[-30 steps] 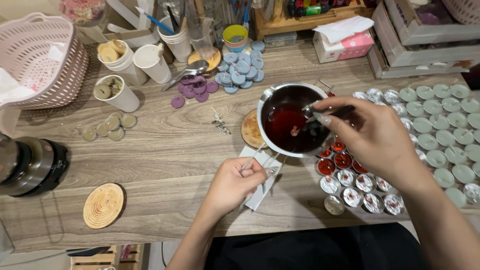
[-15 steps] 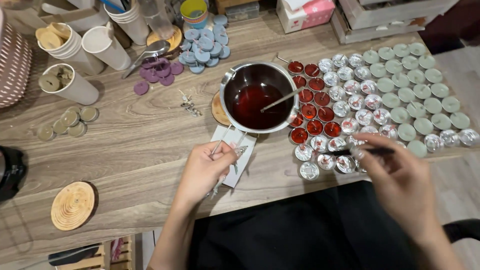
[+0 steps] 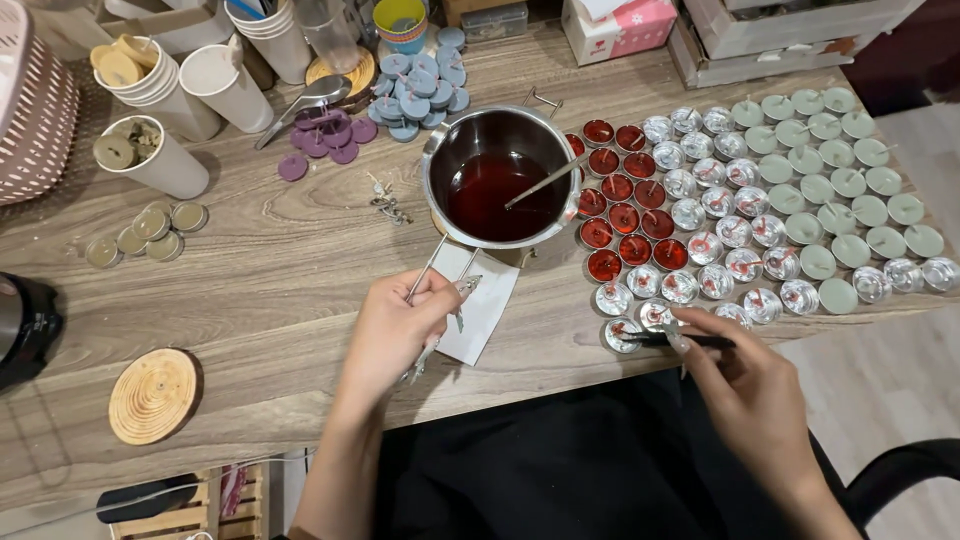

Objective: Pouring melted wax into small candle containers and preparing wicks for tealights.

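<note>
A steel pot (image 3: 437, 150) of dark red liquid wax stands mid-table with a metal stirrer (image 3: 541, 183) leaning in it. My left hand (image 3: 393, 330) grips the pot's thin wire handle (image 3: 425, 270) above a white paper napkin (image 3: 487, 305). My right hand (image 3: 745, 385) pinches black tweezers (image 3: 672, 340), their tip at an empty foil tealight cup (image 3: 620, 334) in the front row. Red-filled tealight cups (image 3: 622, 216) sit right of the pot, empty wicked cups (image 3: 716, 245) beside them.
Pale green tealights (image 3: 850, 170) fill the right side. Blue wax discs (image 3: 415, 85), purple discs (image 3: 325, 140), paper cups (image 3: 160, 160), small olive tealights (image 3: 145, 232), a round wooden coaster (image 3: 155, 395), a pink basket (image 3: 35, 100) and a tissue box (image 3: 620, 25) surround the work area.
My right hand left the pot and came down to the front row of empty cups with the tweezers. The view shifted right. My left hand stayed on the handle.
</note>
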